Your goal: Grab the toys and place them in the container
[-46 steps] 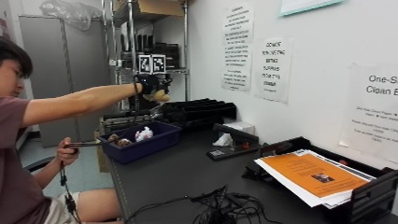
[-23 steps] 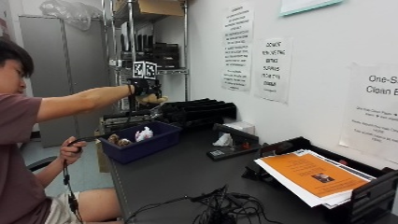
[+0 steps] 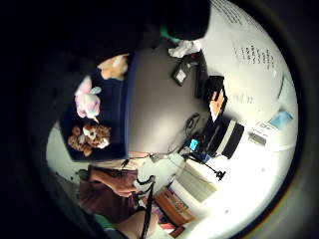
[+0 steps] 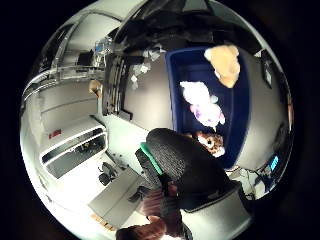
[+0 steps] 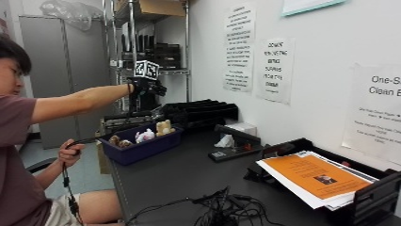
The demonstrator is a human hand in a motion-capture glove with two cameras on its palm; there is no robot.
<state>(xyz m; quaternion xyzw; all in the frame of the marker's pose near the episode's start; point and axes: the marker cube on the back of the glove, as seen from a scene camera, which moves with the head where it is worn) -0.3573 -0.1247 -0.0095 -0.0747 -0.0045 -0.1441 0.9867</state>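
A blue bin [image 5: 141, 151] stands at the table's left end. In it lie a brown plush [image 5: 117, 141], a pink-and-white plush [image 5: 145, 136] and a tan bear [image 5: 164, 127], the bear at the far end. My gloved right hand [image 5: 149, 87] is raised well above the bin, arm stretched out, and holds nothing. Both palm views look down into the bin [image 4: 241, 107] [image 3: 130, 99]: tan bear [image 4: 225, 62] [image 3: 114, 67], pink plush [image 4: 202, 107] [image 3: 87, 102], brown plush [image 4: 210, 142] [image 3: 89, 138].
Black stacked trays [image 5: 200, 110] sit behind the bin by a metal shelf rack [image 5: 132, 47]. A black device with a tissue [image 5: 230, 145] lies mid-table, a paper tray with orange sheets [image 5: 319, 180] at the right, cables [image 5: 219, 212] at the front. The bare left hand [image 5: 72, 149] holds a cable.
The tan bear has left my raised right hand and now lies in the blue bin with the other two toys. The hand stays up above the bin.
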